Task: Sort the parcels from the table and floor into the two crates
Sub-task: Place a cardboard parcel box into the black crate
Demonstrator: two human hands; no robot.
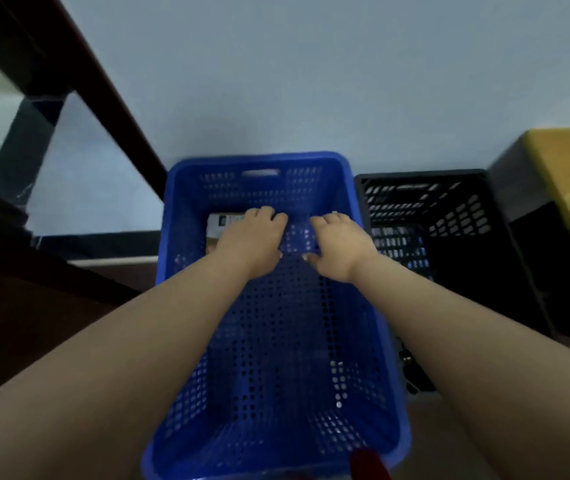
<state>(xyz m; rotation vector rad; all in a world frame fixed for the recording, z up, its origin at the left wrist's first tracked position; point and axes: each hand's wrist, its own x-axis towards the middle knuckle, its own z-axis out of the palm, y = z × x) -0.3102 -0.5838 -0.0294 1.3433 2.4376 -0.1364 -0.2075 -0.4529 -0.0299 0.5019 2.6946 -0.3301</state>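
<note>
A blue perforated crate (373, 341) stands on the floor in front of me, and a black crate (450, 209) stands right beside it. Both my arms reach down into the blue crate. My left hand (252, 239) lies on a brown parcel with a white label (221, 223) at the crate's far left, its fingers curled over the parcel's far edge. My right hand (340, 245) hovers close beside it over the crate's bottom. Its fingers are loosely bent and its thumb is spread, with nothing visible in it. Most of the parcel is hidden under my left hand.
A dark wooden table edge (103, 95) and a dark leg (17, 150) rise at the left. A tan cardboard box (567, 188) sits on a dark stand at the right of the black crate. Something red (368, 462) shows blurred at the bottom edge.
</note>
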